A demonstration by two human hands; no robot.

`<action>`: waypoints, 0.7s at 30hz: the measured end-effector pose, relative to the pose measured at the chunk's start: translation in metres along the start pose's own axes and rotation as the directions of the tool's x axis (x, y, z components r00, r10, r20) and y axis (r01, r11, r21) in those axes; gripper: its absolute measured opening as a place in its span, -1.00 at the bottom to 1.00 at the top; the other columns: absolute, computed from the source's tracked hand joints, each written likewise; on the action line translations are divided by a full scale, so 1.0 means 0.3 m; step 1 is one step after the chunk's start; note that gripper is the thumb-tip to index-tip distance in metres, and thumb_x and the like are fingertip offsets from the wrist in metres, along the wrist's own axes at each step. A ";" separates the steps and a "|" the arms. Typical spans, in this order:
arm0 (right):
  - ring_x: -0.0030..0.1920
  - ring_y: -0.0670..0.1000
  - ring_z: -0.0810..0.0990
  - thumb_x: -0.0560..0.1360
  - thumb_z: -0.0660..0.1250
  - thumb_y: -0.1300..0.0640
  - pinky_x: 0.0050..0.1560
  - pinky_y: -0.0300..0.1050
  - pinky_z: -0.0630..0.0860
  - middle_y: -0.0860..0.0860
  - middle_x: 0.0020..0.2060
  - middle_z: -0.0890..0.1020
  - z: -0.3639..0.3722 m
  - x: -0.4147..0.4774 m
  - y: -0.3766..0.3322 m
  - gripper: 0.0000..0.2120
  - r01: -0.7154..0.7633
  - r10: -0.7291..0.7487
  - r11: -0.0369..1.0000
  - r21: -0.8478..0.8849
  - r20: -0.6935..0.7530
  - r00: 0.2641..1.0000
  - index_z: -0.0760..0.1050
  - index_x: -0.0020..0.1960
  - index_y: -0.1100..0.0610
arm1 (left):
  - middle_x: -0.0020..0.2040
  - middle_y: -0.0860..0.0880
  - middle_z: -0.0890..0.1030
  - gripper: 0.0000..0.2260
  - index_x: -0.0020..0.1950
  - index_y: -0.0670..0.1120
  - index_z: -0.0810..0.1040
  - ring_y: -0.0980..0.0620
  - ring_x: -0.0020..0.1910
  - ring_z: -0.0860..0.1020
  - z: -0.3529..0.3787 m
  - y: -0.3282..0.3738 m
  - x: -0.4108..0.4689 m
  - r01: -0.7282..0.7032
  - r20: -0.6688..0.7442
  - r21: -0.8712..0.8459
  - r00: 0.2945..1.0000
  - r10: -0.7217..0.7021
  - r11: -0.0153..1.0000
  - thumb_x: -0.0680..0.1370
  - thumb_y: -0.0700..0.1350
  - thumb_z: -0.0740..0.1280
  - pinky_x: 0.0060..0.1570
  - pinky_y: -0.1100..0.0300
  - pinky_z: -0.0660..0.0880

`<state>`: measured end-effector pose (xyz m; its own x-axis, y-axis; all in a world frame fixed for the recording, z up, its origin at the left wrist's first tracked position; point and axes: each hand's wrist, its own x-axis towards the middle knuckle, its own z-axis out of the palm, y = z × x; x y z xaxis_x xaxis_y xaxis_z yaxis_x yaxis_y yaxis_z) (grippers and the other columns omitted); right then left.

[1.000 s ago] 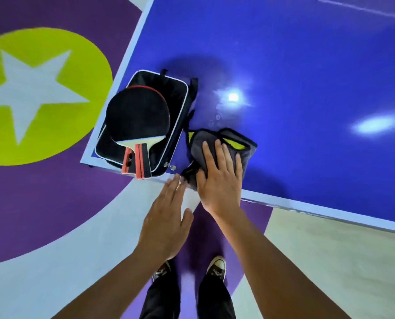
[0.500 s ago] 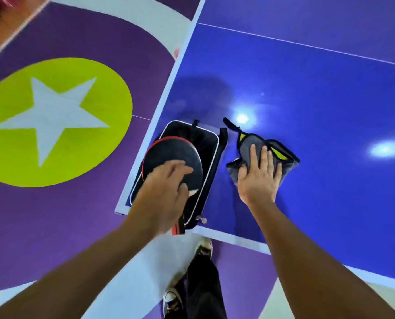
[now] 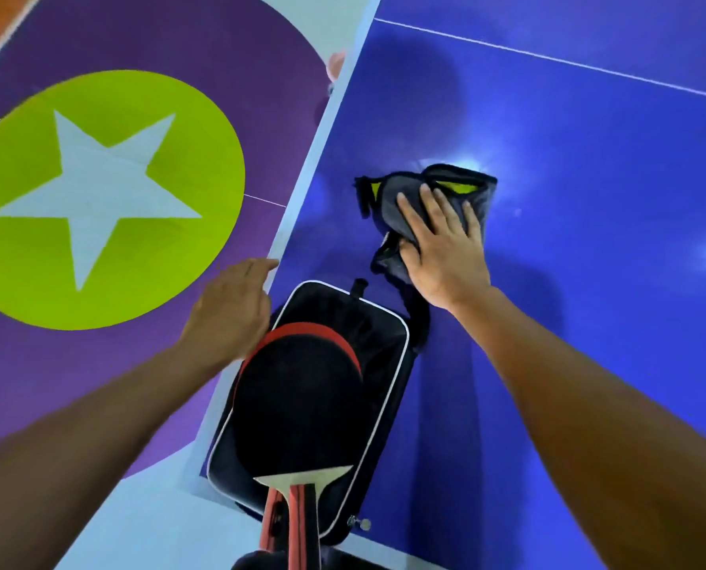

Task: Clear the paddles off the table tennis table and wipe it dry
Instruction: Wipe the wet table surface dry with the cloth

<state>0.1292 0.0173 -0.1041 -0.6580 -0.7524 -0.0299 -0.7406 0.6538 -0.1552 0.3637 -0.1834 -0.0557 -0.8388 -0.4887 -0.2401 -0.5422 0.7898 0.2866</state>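
The handles of the paddles [image 3: 298,409] run down to the bottom edge of the frame, where a dark shape hides their ends. A red rim shows behind the black face, so a second paddle seems to lie under the first, though most of it is covered. At the upper middle, a small pink thing [image 3: 337,61] is half hidden by the table's rim and cannot be made out.

There are two hands, one case and one cloth.

The paddles lie in the open black case [image 3: 384,355] with white piping, at the lower centre, on the near left corner of the blue table [image 3: 569,199]. The top face is matt black, and the handles are striped red and black.

The right hand [image 3: 442,248] lies flat with spread fingers on the grey cloth [image 3: 446,187], which is bunched, edged in black, and shows yellow-green.

The left hand [image 3: 228,306] hangs over the table's left rim beside the case, fingers loosely out, holding nothing. Whether it touches the case cannot be told.
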 end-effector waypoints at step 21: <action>0.63 -0.01 0.05 0.57 0.02 -0.17 0.62 0.13 -0.12 -0.02 0.64 0.12 -0.044 0.095 0.110 -0.37 -0.366 0.371 0.927 0.076 -0.055 0.927 0.11 0.64 -0.14 | 0.40 -0.20 0.40 -0.65 0.33 -0.13 0.44 -0.29 0.21 0.46 0.021 0.064 0.230 -0.158 -0.154 0.114 0.973 0.174 0.981 0.54 -0.26 0.21 0.22 -0.17 0.38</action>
<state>0.0840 0.0184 -0.0970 -0.8921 -0.4507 -0.0306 -0.4354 0.8759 -0.2079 0.2957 -0.1996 -0.0725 -0.9179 -0.3946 -0.0412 -0.3940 0.8941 0.2130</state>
